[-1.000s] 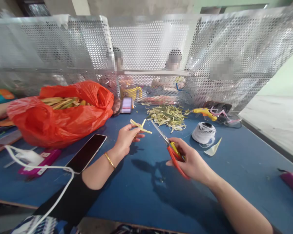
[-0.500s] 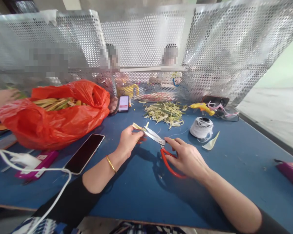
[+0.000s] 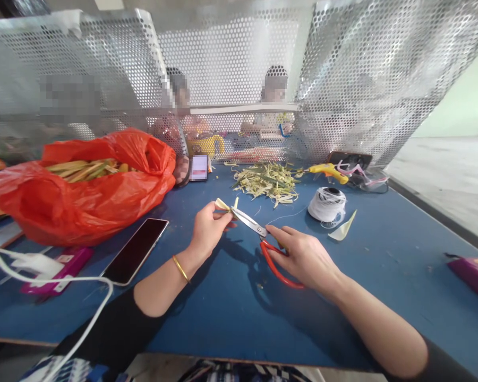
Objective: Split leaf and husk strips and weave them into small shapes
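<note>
My right hand (image 3: 302, 254) grips a pair of scissors (image 3: 249, 220) by its red handles, fingers through the loops. The blades point up and left and look nearly closed. Between the fingertips of my left hand (image 3: 209, 228) is a pale yellow strip of dried leaf (image 3: 222, 203). The blade tips meet this strip just beside my left fingers, and a narrow piece stands up there. Right of my right hand lies a spool of white string (image 3: 327, 208), a thread trailing from it, with a pale leaf piece (image 3: 343, 227) beside it.
A pile of leaf trimmings (image 3: 267, 183) lies toward the perforated metal screen (image 3: 231, 58). At left are a red plastic bag (image 3: 103, 207) of leaf strips, a phone (image 3: 137, 249), a purple power strip (image 3: 58, 273) and a white cable. A yellow glue gun (image 3: 329, 171) sits at back right.
The scissor blades have come closer together on the leaf strip. Another person's hand at the far left has gone from view. The whole view has shifted slightly.
</note>
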The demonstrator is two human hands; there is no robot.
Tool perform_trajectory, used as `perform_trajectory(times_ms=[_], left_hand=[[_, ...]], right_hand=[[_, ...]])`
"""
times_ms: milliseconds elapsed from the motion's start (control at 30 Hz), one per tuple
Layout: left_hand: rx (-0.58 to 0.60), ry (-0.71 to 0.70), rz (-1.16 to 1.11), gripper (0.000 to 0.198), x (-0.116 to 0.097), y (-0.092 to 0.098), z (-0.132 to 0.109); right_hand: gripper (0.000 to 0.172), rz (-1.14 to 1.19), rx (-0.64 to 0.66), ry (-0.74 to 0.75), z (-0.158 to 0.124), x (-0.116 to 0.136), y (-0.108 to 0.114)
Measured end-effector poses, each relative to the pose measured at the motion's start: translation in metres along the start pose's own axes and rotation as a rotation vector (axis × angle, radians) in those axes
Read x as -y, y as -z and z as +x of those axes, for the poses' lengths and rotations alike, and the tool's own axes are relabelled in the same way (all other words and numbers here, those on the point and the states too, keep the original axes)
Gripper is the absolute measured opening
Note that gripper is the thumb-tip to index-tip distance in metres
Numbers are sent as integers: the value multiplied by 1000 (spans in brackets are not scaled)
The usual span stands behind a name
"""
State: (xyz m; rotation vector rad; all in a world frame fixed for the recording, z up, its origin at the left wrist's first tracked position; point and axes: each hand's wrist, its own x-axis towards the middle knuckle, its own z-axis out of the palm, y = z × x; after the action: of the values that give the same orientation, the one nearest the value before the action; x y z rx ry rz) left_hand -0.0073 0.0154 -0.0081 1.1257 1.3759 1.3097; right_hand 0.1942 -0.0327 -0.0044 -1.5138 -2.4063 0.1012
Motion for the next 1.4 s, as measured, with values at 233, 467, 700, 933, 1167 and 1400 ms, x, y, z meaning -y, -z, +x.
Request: perform_trajectory(times_ms=[233,467,700,933,1167,1400], left_hand=[[1,31,-34,14,-5,0,-2],[86,258,-301,19,-9,6,1],[182,387,-387,12,-12,7,-5],[375,431,-345,14,-10,1,-19],[431,428,-278,15,-2,-4,-22],[435,316,-162,14,2,-11,-24]], right_hand=[[37,59,-7,-40,-1,2,0],[26,-52,6,-248,7,-7,-3],[20,-134,179,168,0,9,-2],[38,890,-129,-343,26,0,-5],[37,1473,-26,-480,58,29,-17],[31,1427,-154,-481,58,28,-29]])
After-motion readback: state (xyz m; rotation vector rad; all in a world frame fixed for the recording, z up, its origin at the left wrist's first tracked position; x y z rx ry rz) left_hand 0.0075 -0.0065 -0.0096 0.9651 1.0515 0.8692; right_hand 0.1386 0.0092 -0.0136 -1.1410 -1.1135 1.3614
